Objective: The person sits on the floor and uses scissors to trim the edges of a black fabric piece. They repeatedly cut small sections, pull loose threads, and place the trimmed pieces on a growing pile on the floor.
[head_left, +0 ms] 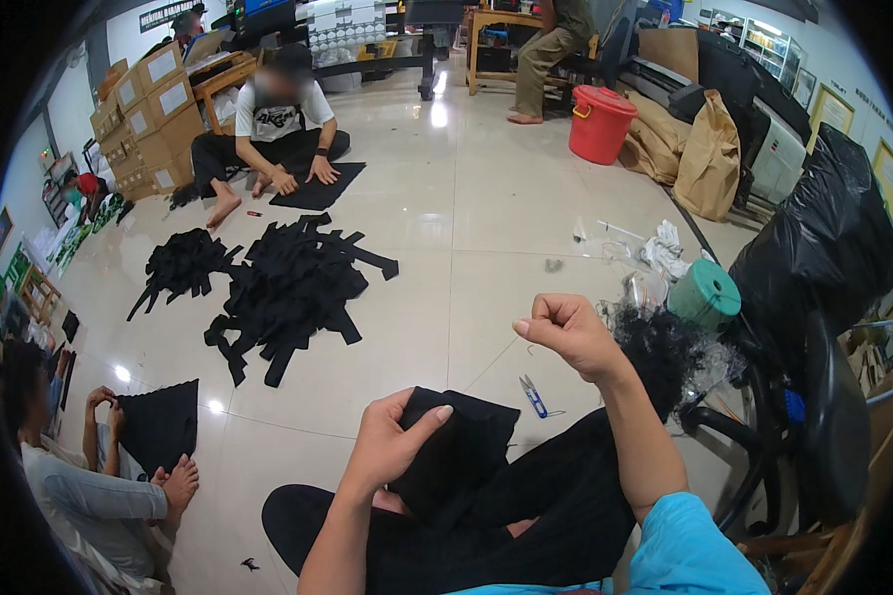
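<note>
My left hand [385,444] is closed on the edge of a piece of black cloth [456,436], its thumb lying on top of the fabric. The cloth hangs over my crossed legs in black trousers. Raised to the right of it, my right hand [571,335] is pinched shut. A thin thread [491,365] runs taut from its fingertips down toward the cloth; whether a needle is in the pinch is too small to tell. A pair of blue-handled thread snips [534,397] lies on the floor between the cloth and my right forearm.
Black fabric strips lie in a large heap [298,283] and a smaller heap [184,266]. Two seated people handle black cloth, ahead and at left. To my right are a green twine spool [704,294], black thread scraps [665,357], a black bag [814,238] and a red bucket [602,124].
</note>
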Demonstrator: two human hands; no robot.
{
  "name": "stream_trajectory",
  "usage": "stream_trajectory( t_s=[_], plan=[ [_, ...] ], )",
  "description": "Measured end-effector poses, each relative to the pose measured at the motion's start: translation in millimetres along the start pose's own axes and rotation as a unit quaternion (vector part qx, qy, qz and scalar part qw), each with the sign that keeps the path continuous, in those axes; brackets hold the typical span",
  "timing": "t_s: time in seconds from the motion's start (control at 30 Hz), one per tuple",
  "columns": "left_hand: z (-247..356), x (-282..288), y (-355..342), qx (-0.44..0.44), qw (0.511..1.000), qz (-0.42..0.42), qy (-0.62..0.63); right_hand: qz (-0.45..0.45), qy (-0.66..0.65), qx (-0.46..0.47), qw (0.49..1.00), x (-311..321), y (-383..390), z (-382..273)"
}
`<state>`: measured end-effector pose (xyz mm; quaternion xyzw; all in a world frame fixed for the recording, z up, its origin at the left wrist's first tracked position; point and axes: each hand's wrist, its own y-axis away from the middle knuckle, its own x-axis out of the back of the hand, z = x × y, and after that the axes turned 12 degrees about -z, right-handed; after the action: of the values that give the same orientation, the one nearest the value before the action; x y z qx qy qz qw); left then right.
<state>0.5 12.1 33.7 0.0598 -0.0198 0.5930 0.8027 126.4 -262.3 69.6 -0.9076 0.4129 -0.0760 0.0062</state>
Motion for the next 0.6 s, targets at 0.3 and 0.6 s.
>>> stream_trajectory(
  t_s=[0.3, 0.6],
  plan=[
    [-11, -3, -4, -0.005, 1.0, 0.009, 0.007, -0.103, -0.473, 0.059, 0.873, -50, -9, 17],
    [-8, 5, -2, -0.009, 1.0, 0.012, -0.002, -0.105, 0.442, 0.121, 0.882, -76, -2, 12]
  ],
)
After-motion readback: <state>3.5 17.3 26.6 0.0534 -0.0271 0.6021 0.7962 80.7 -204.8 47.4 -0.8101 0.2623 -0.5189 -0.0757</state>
